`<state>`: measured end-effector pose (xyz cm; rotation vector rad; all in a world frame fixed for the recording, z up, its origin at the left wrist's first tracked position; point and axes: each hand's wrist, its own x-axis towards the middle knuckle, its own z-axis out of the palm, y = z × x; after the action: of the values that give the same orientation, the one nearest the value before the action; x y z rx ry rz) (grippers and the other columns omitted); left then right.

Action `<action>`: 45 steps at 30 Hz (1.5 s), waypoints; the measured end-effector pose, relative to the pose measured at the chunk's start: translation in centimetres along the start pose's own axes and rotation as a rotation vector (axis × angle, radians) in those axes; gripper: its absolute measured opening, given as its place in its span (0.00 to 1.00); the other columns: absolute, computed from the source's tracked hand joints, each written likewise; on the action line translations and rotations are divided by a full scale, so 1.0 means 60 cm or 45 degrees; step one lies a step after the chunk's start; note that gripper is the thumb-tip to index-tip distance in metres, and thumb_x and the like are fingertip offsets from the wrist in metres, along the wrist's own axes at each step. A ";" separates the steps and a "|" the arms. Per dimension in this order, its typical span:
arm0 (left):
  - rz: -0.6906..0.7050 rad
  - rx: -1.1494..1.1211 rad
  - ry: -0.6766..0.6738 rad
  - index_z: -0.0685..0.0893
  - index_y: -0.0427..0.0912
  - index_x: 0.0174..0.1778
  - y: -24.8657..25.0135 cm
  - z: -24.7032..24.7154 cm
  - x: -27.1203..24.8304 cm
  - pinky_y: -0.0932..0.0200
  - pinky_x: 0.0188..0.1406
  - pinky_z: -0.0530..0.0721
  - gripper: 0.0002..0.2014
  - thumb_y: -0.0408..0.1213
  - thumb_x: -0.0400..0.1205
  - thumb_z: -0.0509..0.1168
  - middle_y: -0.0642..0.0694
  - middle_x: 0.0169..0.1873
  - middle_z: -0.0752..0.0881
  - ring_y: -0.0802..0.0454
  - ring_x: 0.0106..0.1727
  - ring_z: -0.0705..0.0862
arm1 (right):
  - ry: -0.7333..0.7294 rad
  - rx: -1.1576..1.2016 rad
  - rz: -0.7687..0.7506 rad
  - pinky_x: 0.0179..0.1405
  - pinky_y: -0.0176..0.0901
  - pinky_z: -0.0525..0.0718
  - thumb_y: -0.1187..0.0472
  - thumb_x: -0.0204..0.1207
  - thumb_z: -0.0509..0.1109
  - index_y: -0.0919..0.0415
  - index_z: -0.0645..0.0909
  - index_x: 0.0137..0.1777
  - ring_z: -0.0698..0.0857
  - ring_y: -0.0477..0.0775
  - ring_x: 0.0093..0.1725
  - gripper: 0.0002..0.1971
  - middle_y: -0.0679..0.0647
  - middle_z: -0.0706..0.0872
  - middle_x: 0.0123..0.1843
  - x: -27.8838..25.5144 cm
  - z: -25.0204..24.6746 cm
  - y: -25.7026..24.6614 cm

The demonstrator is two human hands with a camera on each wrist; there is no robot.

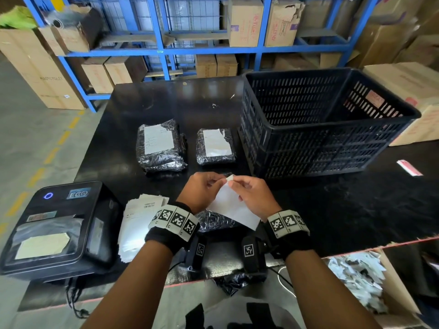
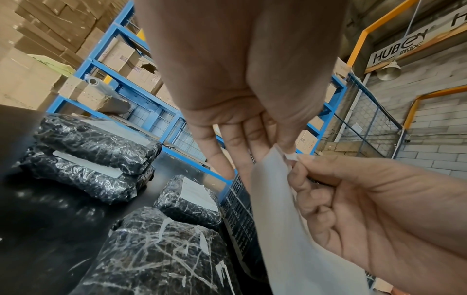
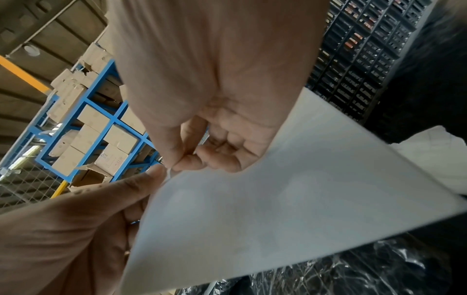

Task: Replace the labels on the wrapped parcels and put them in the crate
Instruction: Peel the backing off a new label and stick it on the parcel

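Both hands hold a white label sheet (image 1: 234, 208) above the black table (image 1: 356, 210). My left hand (image 1: 206, 186) and my right hand (image 1: 247, 189) each pinch its top corner (image 2: 288, 154), where a layer is lifted. Under the sheet lies a parcel in black bubble wrap (image 1: 213, 220), its top bare with white glue streaks (image 2: 161, 245). Two stacked wrapped parcels (image 1: 160, 146) and another one (image 1: 215, 146) lie further back, each with a worn white label. The black slotted crate (image 1: 320, 122) stands at the right; no parcel shows in it.
A black label printer (image 1: 59, 226) sits at the table's left front, with a pile of printed labels (image 1: 140, 224) beside it. A cardboard box of torn label scraps (image 1: 361, 279) is at the lower right. Blue shelving with cartons (image 1: 244, 22) stands behind the table.
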<state>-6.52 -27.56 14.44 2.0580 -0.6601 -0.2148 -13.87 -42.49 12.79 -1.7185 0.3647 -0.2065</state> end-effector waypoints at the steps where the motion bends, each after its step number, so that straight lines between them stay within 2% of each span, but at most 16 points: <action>1: -0.008 -0.006 0.005 0.90 0.40 0.50 -0.001 0.001 0.000 0.72 0.43 0.81 0.08 0.39 0.81 0.68 0.49 0.41 0.90 0.60 0.41 0.87 | -0.004 0.008 0.002 0.36 0.25 0.77 0.61 0.79 0.72 0.63 0.86 0.59 0.81 0.30 0.29 0.11 0.42 0.86 0.38 0.001 0.000 0.002; 4: -0.020 -0.002 0.002 0.90 0.41 0.48 0.001 0.004 -0.002 0.76 0.38 0.78 0.07 0.39 0.81 0.68 0.53 0.37 0.89 0.67 0.37 0.84 | -0.033 0.015 0.016 0.38 0.25 0.77 0.61 0.79 0.72 0.62 0.86 0.59 0.82 0.28 0.32 0.11 0.40 0.85 0.38 0.002 -0.001 0.003; 6: -0.029 -0.006 -0.020 0.89 0.42 0.45 0.002 0.005 -0.005 0.78 0.32 0.76 0.07 0.39 0.82 0.66 0.60 0.30 0.85 0.71 0.31 0.82 | -0.038 -0.002 0.031 0.43 0.28 0.78 0.59 0.79 0.73 0.60 0.86 0.59 0.83 0.30 0.37 0.11 0.41 0.87 0.43 0.003 -0.003 0.006; 9: -0.044 -0.040 -0.053 0.86 0.46 0.41 0.005 0.007 -0.009 0.75 0.25 0.72 0.09 0.40 0.84 0.63 0.62 0.20 0.79 0.70 0.22 0.78 | -0.022 0.009 0.036 0.47 0.33 0.79 0.58 0.78 0.73 0.59 0.86 0.59 0.84 0.36 0.43 0.12 0.43 0.88 0.47 0.004 -0.005 0.009; 12: -0.028 0.008 -0.042 0.86 0.43 0.40 0.003 0.009 -0.008 0.64 0.27 0.77 0.12 0.42 0.85 0.62 0.49 0.26 0.85 0.61 0.27 0.80 | -0.026 0.002 0.025 0.43 0.28 0.79 0.59 0.79 0.72 0.60 0.87 0.59 0.85 0.34 0.42 0.11 0.46 0.89 0.49 0.003 -0.005 0.010; 14: -0.022 0.021 -0.032 0.86 0.40 0.38 0.001 0.009 -0.006 0.61 0.28 0.75 0.14 0.42 0.85 0.61 0.43 0.28 0.85 0.55 0.28 0.77 | -0.021 0.016 0.028 0.39 0.25 0.78 0.61 0.80 0.71 0.61 0.86 0.59 0.84 0.31 0.38 0.10 0.46 0.89 0.47 0.003 -0.004 0.011; 17: -0.002 0.051 -0.020 0.81 0.36 0.34 0.004 0.009 -0.006 0.64 0.25 0.70 0.16 0.41 0.85 0.60 0.43 0.24 0.78 0.55 0.25 0.72 | -0.020 0.046 0.058 0.36 0.23 0.78 0.63 0.80 0.70 0.65 0.85 0.60 0.83 0.28 0.33 0.11 0.44 0.87 0.43 0.004 -0.004 0.012; 20: -0.042 0.084 -0.003 0.76 0.45 0.30 0.004 0.006 -0.004 0.69 0.23 0.68 0.16 0.40 0.86 0.59 0.51 0.23 0.76 0.58 0.25 0.72 | -0.040 0.034 0.080 0.35 0.23 0.77 0.63 0.81 0.70 0.63 0.84 0.57 0.83 0.29 0.32 0.08 0.44 0.85 0.41 0.001 -0.006 0.011; 22: -0.086 0.097 0.030 0.75 0.45 0.33 0.004 0.001 -0.001 0.66 0.25 0.69 0.15 0.40 0.86 0.57 0.51 0.25 0.76 0.56 0.27 0.74 | -0.037 0.003 0.079 0.38 0.23 0.77 0.64 0.81 0.69 0.62 0.84 0.55 0.83 0.31 0.34 0.06 0.43 0.85 0.41 -0.001 -0.012 0.009; 25: -0.117 0.087 0.083 0.75 0.40 0.36 0.004 -0.011 0.002 0.58 0.28 0.70 0.15 0.41 0.87 0.55 0.47 0.28 0.76 0.52 0.30 0.74 | 0.017 -0.052 0.130 0.45 0.31 0.78 0.62 0.82 0.68 0.56 0.83 0.51 0.80 0.37 0.39 0.03 0.44 0.84 0.42 -0.003 -0.031 0.013; 28: -0.130 0.041 0.153 0.72 0.38 0.34 0.003 -0.023 0.001 0.64 0.25 0.71 0.16 0.40 0.88 0.54 0.44 0.27 0.76 0.51 0.28 0.74 | 0.093 -0.098 0.208 0.42 0.38 0.78 0.60 0.82 0.66 0.52 0.83 0.45 0.80 0.44 0.40 0.06 0.48 0.83 0.41 -0.006 -0.063 0.032; 32: -0.154 0.064 0.175 0.70 0.38 0.33 -0.003 -0.028 0.000 0.69 0.25 0.69 0.17 0.40 0.88 0.54 0.41 0.28 0.76 0.51 0.29 0.73 | 0.280 -0.131 0.348 0.43 0.42 0.79 0.61 0.81 0.65 0.68 0.86 0.48 0.81 0.50 0.43 0.11 0.55 0.86 0.42 -0.005 -0.113 0.076; 36: -0.179 0.074 0.166 0.70 0.38 0.33 -0.003 -0.028 -0.001 0.61 0.28 0.69 0.17 0.40 0.88 0.54 0.43 0.28 0.75 0.50 0.30 0.72 | 0.457 -0.122 0.468 0.47 0.45 0.78 0.62 0.79 0.65 0.59 0.85 0.41 0.80 0.51 0.38 0.09 0.55 0.85 0.39 -0.011 -0.155 0.120; 40: -0.211 0.070 0.183 0.76 0.34 0.39 -0.001 -0.032 0.002 0.56 0.31 0.73 0.16 0.41 0.87 0.54 0.40 0.31 0.78 0.48 0.33 0.76 | 0.573 -0.155 0.574 0.50 0.54 0.82 0.61 0.78 0.65 0.65 0.87 0.50 0.82 0.56 0.42 0.11 0.55 0.84 0.38 -0.020 -0.186 0.152; 42: -0.222 0.050 0.221 0.76 0.35 0.40 0.003 -0.037 0.004 0.53 0.34 0.74 0.15 0.40 0.88 0.54 0.39 0.34 0.80 0.45 0.35 0.77 | 0.642 -0.156 0.639 0.49 0.58 0.84 0.61 0.77 0.65 0.68 0.87 0.43 0.83 0.59 0.41 0.12 0.57 0.85 0.35 -0.023 -0.203 0.167; 45: -0.268 0.084 0.316 0.74 0.37 0.42 0.008 -0.051 0.011 0.58 0.36 0.68 0.13 0.40 0.88 0.53 0.41 0.37 0.79 0.46 0.39 0.76 | 0.728 -0.141 0.720 0.44 0.59 0.83 0.61 0.76 0.64 0.68 0.84 0.34 0.82 0.63 0.39 0.14 0.60 0.83 0.32 -0.030 -0.231 0.186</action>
<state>-4.92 -25.88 16.55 2.1728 -0.3022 -0.0563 -21.62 -56.29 4.47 -1.5702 1.2799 -0.2611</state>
